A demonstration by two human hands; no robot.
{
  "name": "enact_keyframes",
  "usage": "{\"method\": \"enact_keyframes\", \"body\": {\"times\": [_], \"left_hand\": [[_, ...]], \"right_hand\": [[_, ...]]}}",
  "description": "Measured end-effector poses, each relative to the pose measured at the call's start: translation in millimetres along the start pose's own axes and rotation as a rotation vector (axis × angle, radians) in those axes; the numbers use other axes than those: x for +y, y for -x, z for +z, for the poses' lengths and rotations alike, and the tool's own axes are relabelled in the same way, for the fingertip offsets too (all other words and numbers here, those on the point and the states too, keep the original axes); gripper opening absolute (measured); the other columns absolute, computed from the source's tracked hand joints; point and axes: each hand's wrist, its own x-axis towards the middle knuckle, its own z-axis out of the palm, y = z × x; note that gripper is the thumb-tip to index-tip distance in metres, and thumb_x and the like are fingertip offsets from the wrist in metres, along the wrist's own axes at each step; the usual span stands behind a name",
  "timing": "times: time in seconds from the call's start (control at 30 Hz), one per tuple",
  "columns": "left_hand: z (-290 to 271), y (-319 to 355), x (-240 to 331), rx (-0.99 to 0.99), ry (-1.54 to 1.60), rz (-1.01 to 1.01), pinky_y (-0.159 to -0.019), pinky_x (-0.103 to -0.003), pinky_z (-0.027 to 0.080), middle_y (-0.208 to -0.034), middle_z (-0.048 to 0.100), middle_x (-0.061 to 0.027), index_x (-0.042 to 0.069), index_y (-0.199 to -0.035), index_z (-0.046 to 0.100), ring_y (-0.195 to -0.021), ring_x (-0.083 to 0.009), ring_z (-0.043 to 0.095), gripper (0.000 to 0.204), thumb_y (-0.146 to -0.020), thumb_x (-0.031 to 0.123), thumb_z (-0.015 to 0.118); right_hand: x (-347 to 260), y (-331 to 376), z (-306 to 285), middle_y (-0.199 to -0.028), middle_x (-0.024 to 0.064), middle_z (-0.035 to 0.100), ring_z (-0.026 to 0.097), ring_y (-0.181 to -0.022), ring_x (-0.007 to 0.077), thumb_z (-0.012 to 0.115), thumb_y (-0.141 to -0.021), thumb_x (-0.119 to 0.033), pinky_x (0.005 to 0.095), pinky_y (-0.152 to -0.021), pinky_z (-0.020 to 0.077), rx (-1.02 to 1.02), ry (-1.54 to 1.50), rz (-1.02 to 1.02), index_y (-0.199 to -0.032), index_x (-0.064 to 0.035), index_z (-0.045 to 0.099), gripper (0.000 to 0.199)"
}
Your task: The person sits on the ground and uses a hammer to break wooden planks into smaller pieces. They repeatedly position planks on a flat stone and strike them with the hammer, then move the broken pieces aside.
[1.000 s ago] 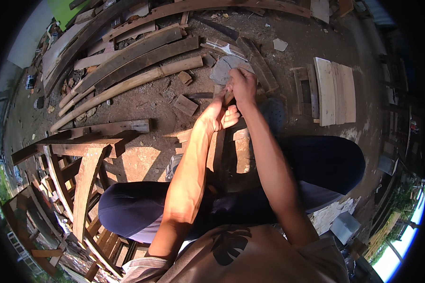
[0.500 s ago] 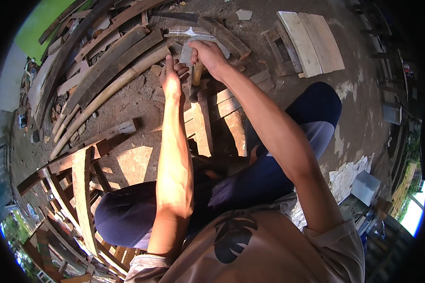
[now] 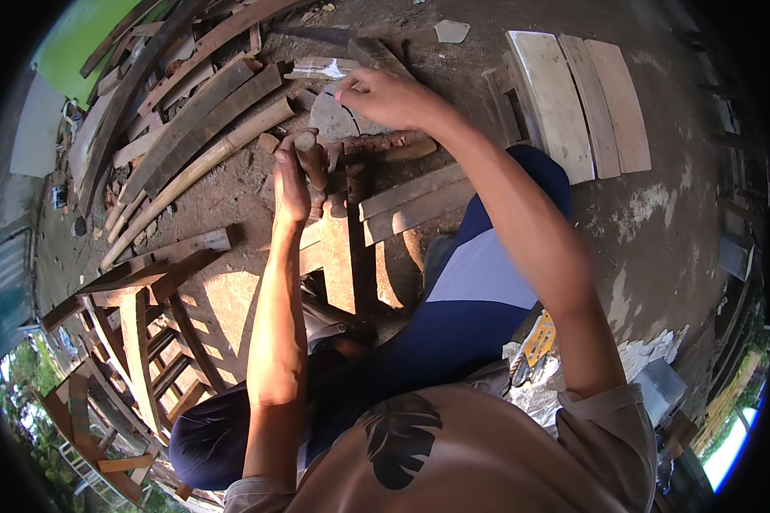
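My left hand [image 3: 291, 190] is closed round a short, thick wooden handle [image 3: 310, 152], its round end tilted up; its lower part is hidden. Just right of it, a second wooden handle [image 3: 409, 153] lies on its side, its left end in shadow by a dark block-like piece [image 3: 357, 181]. My right hand [image 3: 385, 97] hangs over a cracked grey slab [image 3: 332, 118], fingers curled together. Whether anything sits in them is hidden. Below my left hand, a sunlit wooden board [image 3: 339, 256] runs toward my legs.
Long planks [image 3: 198, 120] and a round pole [image 3: 205, 175] lie piled at the far left. A wooden frame [image 3: 135, 342] stands near my left knee. Pale boards [image 3: 552, 98] rest at the far right. A yellow-labelled item [image 3: 536, 340] lies beside my right thigh.
The view has shifted. My left hand, earlier with fingers partly spread, now grips a wooden handle. The handle that stood below my right hand is gone from there; one lies sideways nearby.
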Motion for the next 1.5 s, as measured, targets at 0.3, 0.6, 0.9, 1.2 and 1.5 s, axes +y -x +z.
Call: {"method": "enact_keyframes", "body": {"times": [0.3, 0.6, 0.9, 1.2, 1.5], "left_hand": [[17, -2, 9, 0.12, -0.117, -0.147, -0.052, -0.023, 0.039, -0.072, 0.055, 0.0003, 0.004, -0.088, 0.058, -0.06, -0.0077, 0.05, 0.036, -0.088, 0.038, 0.072], [-14, 12, -16, 0.298, -0.2, 0.113, -0.076, -0.028, 0.049, -0.094, 0.065, -0.0103, -0.004, -0.11, 0.058, -0.084, -0.0164, 0.063, 0.072, -0.096, 0.065, 0.042], [-106, 3, -84, 0.756, -0.812, -0.627, -0.081, -0.035, 0.052, -0.093, 0.072, -0.0178, -0.005, -0.095, 0.069, -0.087, -0.0261, 0.07, 0.046, -0.086, 0.041, 0.068], [-132, 32, -174, 0.576, -0.672, -0.995, -0.099, -0.042, 0.047, -0.128, 0.056, -0.0311, -0.014, -0.133, 0.037, -0.118, -0.04, 0.058, 0.1, -0.073, 0.054, 0.079], [-80, 30, -142, 0.619, -1.019, -0.473, -0.096, -0.046, 0.047, -0.12, 0.058, -0.0258, -0.004, -0.129, 0.045, -0.112, -0.0423, 0.057, 0.069, -0.079, 0.034, 0.074]], "right_hand": [[14, -58, 7, -0.122, 0.026, 0.062, 0.061, -0.115, 0.0382, 0.053, -0.084, -0.026, 0.0453, -0.097, 0.0485, -0.204, 0.343, 0.101, -0.127, 0.0006, 0.056, 0.051], [31, -76, 18, -0.126, 0.0232, 0.061, 0.058, -0.118, 0.0357, 0.053, -0.082, -0.021, 0.0433, -0.099, 0.0462, -0.332, 0.322, 0.015, -0.13, -0.0021, 0.055, 0.052], [40, -75, 15, -0.126, 0.022, 0.061, 0.058, -0.118, 0.0354, 0.055, -0.087, -0.024, 0.0421, -0.099, 0.0454, -0.317, 0.279, -0.038, -0.13, -0.0036, 0.054, 0.048], [32, -51, 18, -0.133, 0.0209, 0.057, 0.056, -0.122, 0.0363, 0.069, -0.083, -0.028, 0.0412, -0.102, 0.0442, -0.511, 0.372, 0.009, -0.137, -0.0062, 0.046, 0.062], [2, -32, 53, -0.122, 0.0132, 0.064, 0.058, -0.116, 0.0271, 0.08, -0.075, -0.054, 0.0367, -0.101, 0.0437, -0.541, -0.101, -0.256, -0.131, -0.0078, 0.055, 0.076]]}}
